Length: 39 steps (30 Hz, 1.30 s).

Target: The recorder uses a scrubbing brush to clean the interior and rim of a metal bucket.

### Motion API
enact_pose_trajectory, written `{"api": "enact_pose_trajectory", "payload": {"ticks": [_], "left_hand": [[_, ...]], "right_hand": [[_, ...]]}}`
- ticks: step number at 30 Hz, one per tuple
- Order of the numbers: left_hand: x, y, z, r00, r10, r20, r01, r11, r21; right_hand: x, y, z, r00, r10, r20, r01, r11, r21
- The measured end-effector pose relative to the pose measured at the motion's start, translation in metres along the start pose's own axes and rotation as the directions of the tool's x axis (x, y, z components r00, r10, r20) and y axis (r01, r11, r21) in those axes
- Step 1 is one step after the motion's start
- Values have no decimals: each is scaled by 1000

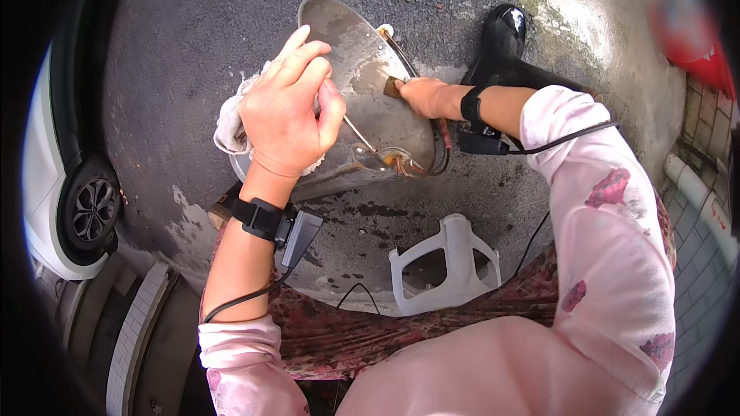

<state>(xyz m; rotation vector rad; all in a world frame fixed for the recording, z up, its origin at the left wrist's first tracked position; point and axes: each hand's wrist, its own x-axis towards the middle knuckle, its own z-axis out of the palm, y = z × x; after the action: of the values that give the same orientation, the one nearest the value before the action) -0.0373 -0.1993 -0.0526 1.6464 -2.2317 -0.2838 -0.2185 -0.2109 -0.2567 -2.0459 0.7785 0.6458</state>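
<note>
A worn metal bucket (pixel 378 101) lies tilted on the wet ground, its rim facing up and right. My right hand (pixel 426 96) pinches a small brown scrubbing pad (pixel 393 87) against the metal, close to the rim. Over the bucket's left side, my left hand (pixel 292 95) is curled, thumb against fingers, around a thin wire handle (pixel 359 134). That handle runs down to a riveted ear (pixel 376 156) with orange-brown stains and twisted wire. A white cloth (pixel 232 121) lies beneath my left hand, partly hidden by it. A dark hose or cord (pixel 442 162) loops along the rim.
A white plastic frame with openings (pixel 445 300), perhaps a stool, stands close before me. A black rubber boot (pixel 503 40) is beyond my right hand. At left is a parked car (pixel 49 185) near steps (pixel 136 329). A white pipe (pixel 694 190) runs at right.
</note>
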Motion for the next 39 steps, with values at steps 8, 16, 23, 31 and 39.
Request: {"api": "enact_pose_trajectory", "payload": {"ticks": [8,16,23,31,39], "left_hand": [[7,-2,2,999,23,-32,-23,1000,8],[6,0,-1,998,44,-43,-42,998,41],[4,2,1,1000,19,-16,-20,1000,-12],[6,6,1,1000,-22,-10,22,1000,-23],[7,-1,2,998,36,-60,-35,999,10]], "right_hand": [[17,-5,-9,999,37,-20,-37,999,-21],[3,2,-8,1000,-11,23,12,999,-31],[17,15,1,997,-79,-21,77,994,-78],[19,-5,-6,1000,-17,-20,16,999,-36],[18,-2,-18,997,-42,-63,41,999,-14]]}}
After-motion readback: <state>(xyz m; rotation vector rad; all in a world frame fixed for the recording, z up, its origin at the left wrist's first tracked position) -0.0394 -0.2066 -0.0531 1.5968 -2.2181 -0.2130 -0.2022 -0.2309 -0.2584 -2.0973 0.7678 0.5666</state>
